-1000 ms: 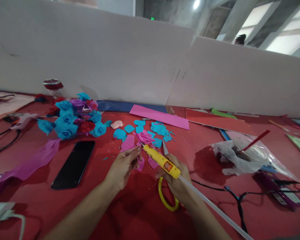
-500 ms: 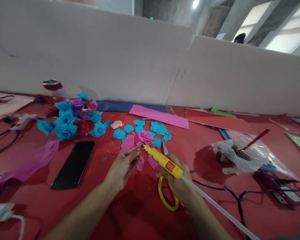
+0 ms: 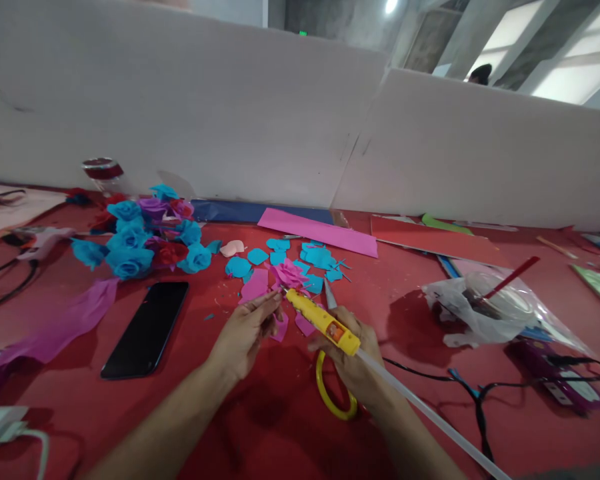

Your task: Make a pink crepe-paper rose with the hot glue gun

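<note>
My right hand (image 3: 357, 350) is wrapped round a yellow glue gun (image 3: 320, 317), with a long white glue stick (image 3: 420, 407) out of its back end. The gun's tip points at the base of a pink paper flower (image 3: 289, 273). My left hand (image 3: 247, 330) pinches at that base, fingertips beside the tip; the exact grip is partly hidden. Yellow-handled scissors (image 3: 325, 393) lie under my right hand, their blade showing beyond it. Around the flower are loose pink petals (image 3: 254, 287) and blue petals (image 3: 316, 257).
Left stand a bunch of paper flowers (image 3: 130, 247) and a black phone (image 3: 147, 330). Pink paper (image 3: 320, 233) and red-orange sheets (image 3: 430, 239) lie along the back near a white partition (image 3: 180, 107). A plastic-wrapped cup (image 3: 495, 300) and black cables (image 3: 480, 413) are right.
The glue gun has shifted very slightly left in the view. My left hand keeps its pinch at the pink flower's base; otherwise little differs.
</note>
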{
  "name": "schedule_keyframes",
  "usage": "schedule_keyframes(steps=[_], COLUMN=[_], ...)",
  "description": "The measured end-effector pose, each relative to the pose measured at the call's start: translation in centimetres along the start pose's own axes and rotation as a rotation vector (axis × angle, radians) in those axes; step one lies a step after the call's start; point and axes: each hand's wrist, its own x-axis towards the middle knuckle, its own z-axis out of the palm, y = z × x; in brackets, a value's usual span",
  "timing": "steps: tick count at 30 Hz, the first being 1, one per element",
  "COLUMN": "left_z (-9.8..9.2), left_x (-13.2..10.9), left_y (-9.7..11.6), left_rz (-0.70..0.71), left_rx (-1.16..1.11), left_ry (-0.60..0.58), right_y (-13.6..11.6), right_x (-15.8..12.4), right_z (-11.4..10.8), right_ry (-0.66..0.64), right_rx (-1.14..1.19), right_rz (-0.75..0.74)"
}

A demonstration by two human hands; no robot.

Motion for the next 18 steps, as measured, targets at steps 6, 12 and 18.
schedule_keyframes(steps=[6, 12, 18], left_z=[-0.12, -0.22, -0.40], left_x=[0.04, 0.08, 0.39], left_y=[-0.08, -0.04, -0.11], left_rz=[0.009, 0.014, 0.026], left_rx=[0.024, 0.022, 0.007], left_ry=[0.002, 0.016, 0.064], right_y=[0.10, 0.42, 0.52], right_x=[0.07, 0.10, 0.00], right_z=[-0.14, -0.34, -0.38], right_ry=[0.019, 0.004, -0.008], right_rx=[-0.082, -0.157, -0.087], right_rz=[-0.009, 0.007, -0.014])
